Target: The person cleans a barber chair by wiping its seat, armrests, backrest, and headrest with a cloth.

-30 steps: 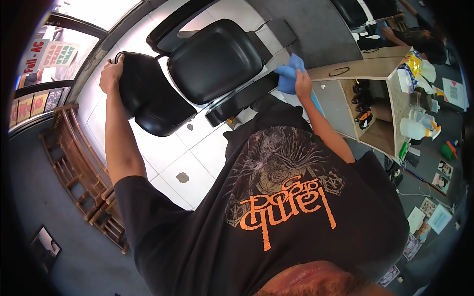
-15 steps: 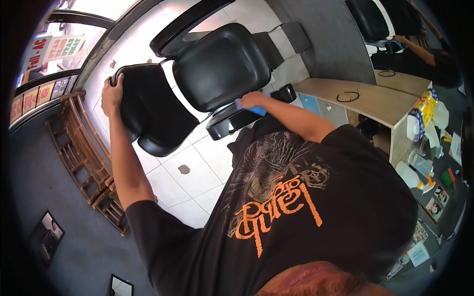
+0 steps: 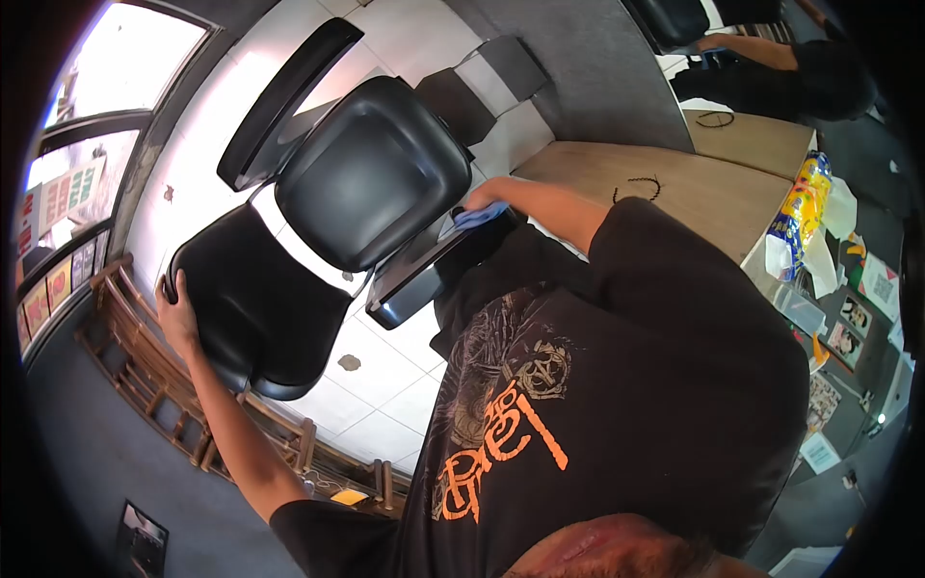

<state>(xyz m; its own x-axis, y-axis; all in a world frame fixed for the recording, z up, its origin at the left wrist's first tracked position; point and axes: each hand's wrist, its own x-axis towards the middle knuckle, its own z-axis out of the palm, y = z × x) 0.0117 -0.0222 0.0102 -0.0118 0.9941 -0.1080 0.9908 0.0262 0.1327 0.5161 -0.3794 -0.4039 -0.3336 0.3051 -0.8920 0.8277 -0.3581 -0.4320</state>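
Note:
A black padded salon chair fills the middle of the view, with its seat (image 3: 376, 173) beside the backrest (image 3: 265, 299). My left hand (image 3: 177, 316) is closed over the outer edge of that backrest, fingers on its black surface. On the other side, my right hand (image 3: 488, 195) grips a blue cloth (image 3: 477, 219) and presses it against the near armrest (image 3: 409, 279), towards the end away from the backrest. Part of the cloth is hidden under my fingers. The far armrest (image 3: 289, 106) stands across the seat, untouched.
A wooden counter (image 3: 578, 178) with a dark beaded loop (image 3: 638, 188) lies to the right, below a mirror. Beyond it are a yellow-and-blue packet (image 3: 805, 217) and assorted papers. A bamboo bench (image 3: 145, 356) stands at left beside the windows.
The view has shifted, and the chair appears lower and further left. My right hand and the cloth have slid along the armrest, away from the backrest. My left hand still holds the backrest edge.

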